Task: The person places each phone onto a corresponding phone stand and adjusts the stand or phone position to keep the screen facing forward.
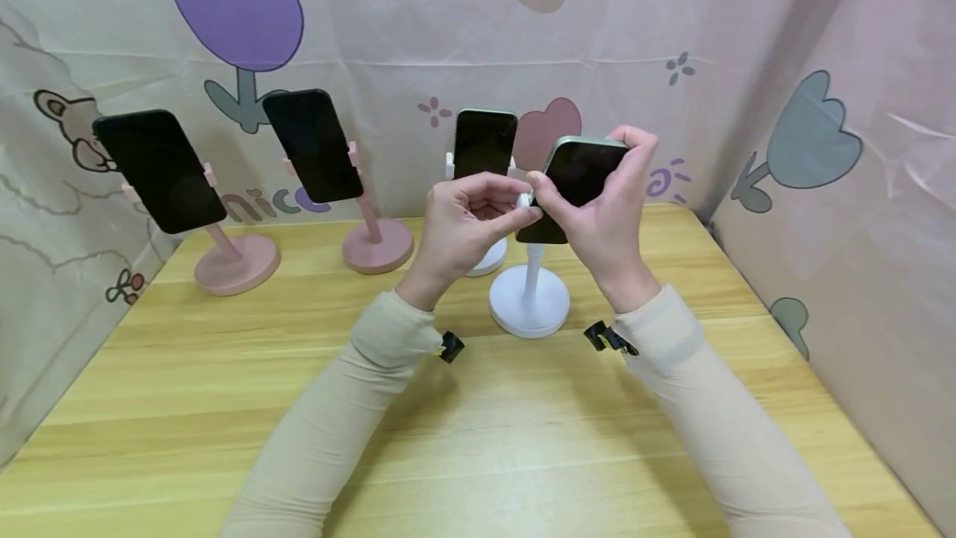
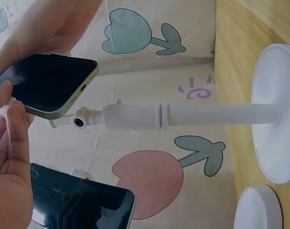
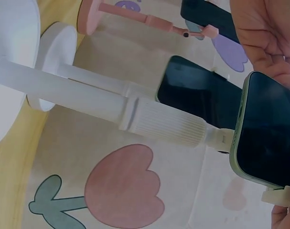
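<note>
A dark-screened phone (image 1: 584,173) with a pale green edge leans on a white phone stand (image 1: 529,305) at the middle of the table. My right hand (image 1: 611,231) grips this phone, its thumb at the left edge and fingers at the upper right. My left hand (image 1: 465,218) pinches the stand's small white clamp arm (image 1: 524,200) at the phone's left edge. In the left wrist view the ribbed white post (image 2: 130,117) and its joint show below the phone. The right wrist view shows another white clamp arm (image 3: 281,195) against the phone's opposite edge.
Behind my left hand, a second white stand holds a phone (image 1: 484,144). Two pink stands with phones (image 1: 160,173) (image 1: 314,146) stand to the left on the wooden table (image 1: 478,455). Printed cloth (image 1: 388,15) hangs behind and at both sides.
</note>
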